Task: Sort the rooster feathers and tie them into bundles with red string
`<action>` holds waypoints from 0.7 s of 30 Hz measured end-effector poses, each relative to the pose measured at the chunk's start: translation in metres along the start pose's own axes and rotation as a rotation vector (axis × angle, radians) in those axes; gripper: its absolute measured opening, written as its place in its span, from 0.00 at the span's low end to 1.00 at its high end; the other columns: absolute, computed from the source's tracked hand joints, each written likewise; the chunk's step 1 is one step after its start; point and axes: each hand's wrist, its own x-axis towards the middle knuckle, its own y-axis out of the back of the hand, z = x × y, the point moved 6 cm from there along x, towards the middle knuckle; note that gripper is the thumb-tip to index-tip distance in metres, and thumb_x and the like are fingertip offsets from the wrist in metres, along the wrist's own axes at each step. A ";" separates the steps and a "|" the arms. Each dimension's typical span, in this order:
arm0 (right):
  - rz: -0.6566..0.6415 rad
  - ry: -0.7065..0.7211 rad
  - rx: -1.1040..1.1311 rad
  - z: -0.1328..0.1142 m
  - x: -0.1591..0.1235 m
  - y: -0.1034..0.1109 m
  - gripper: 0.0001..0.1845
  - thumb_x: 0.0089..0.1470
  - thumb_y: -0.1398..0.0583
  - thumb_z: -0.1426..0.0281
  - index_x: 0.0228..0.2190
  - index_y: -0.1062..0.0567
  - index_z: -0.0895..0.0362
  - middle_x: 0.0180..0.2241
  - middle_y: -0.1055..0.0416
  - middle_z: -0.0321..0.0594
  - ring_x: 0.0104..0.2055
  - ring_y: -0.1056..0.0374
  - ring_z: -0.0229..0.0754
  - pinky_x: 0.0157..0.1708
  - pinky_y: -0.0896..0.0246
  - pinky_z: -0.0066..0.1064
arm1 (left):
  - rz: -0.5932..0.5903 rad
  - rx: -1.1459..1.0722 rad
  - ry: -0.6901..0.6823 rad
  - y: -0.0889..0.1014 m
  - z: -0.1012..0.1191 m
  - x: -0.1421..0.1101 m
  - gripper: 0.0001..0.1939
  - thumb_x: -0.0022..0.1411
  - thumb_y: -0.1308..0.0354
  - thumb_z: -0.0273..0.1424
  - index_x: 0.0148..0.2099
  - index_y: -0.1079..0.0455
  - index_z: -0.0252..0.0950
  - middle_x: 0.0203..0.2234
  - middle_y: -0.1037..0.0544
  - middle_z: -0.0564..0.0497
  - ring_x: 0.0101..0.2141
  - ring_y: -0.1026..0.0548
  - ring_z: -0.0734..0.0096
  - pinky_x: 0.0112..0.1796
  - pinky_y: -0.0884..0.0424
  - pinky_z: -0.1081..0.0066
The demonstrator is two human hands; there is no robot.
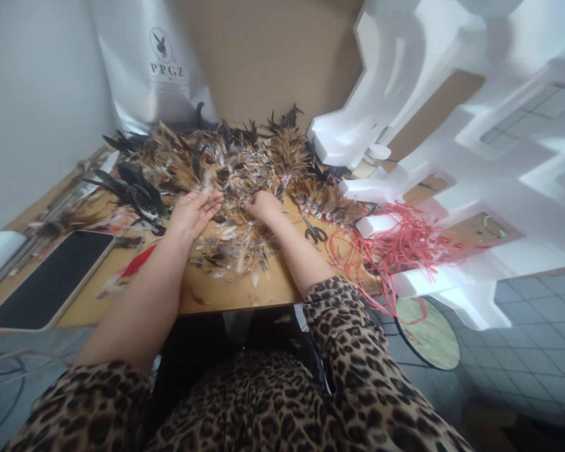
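A wide heap of brown, black and whitish feathers (235, 160) covers the back of the wooden table. My left hand (195, 213) is at the heap's front edge, palm turned inward, with its fingers curled together around what looks like a light feather (209, 183). To its right, my right hand (265, 206) is closed, knuckles up, its fingertips down among the feathers; what they pinch is hidden. Loose small feathers (235, 248) lie scattered on the table between and below both hands. Long dark feathers (134, 188) lie in a bunch left of my left hand.
Black-handled scissors (315, 233) lie right of my right forearm. Beyond them is a tangle of pink-red strips (405, 245) beside white foam pieces (513, 245). A phone (51, 279) rests at the table's left. Behind the heap stands a silver-white bag (155, 94).
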 end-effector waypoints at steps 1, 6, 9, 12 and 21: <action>-0.004 -0.011 -0.011 -0.001 0.002 -0.002 0.18 0.46 0.42 0.61 0.34 0.23 0.60 0.39 0.26 0.53 0.42 0.30 0.50 0.41 0.37 0.36 | -0.003 0.012 0.009 0.000 -0.001 -0.001 0.04 0.54 0.40 0.30 0.32 0.30 0.33 0.28 0.21 0.48 0.32 0.23 0.74 0.39 0.29 0.72; 0.034 -0.065 0.138 0.013 0.011 -0.008 0.09 0.40 0.39 0.72 0.28 0.23 0.62 0.33 0.25 0.52 0.37 0.29 0.47 0.37 0.37 0.33 | 0.013 0.018 0.037 -0.001 -0.003 -0.004 0.05 0.55 0.41 0.29 0.33 0.29 0.32 0.28 0.21 0.48 0.31 0.23 0.74 0.36 0.28 0.73; 0.018 -0.002 0.508 0.026 0.013 -0.008 0.05 0.40 0.39 0.71 0.18 0.26 0.61 0.19 0.30 0.40 0.24 0.34 0.37 0.26 0.41 0.26 | 0.013 -0.003 0.058 -0.001 -0.004 -0.005 0.04 0.55 0.40 0.28 0.33 0.30 0.31 0.28 0.21 0.47 0.30 0.23 0.74 0.34 0.28 0.74; -0.054 0.002 0.999 0.033 0.013 -0.010 0.05 0.41 0.40 0.71 0.18 0.28 0.60 0.13 0.37 0.31 0.16 0.44 0.29 0.18 0.50 0.21 | 0.013 -0.004 0.092 -0.002 -0.007 -0.005 0.04 0.54 0.40 0.27 0.33 0.30 0.31 0.28 0.21 0.47 0.29 0.23 0.74 0.33 0.28 0.75; -0.302 0.070 1.578 0.011 0.004 -0.009 0.10 0.38 0.35 0.72 0.23 0.32 0.60 0.23 0.27 0.36 0.19 0.38 0.28 0.16 0.47 0.17 | 0.015 -0.030 0.139 -0.002 -0.010 -0.005 0.02 0.56 0.42 0.26 0.33 0.29 0.31 0.27 0.21 0.47 0.29 0.23 0.74 0.32 0.28 0.75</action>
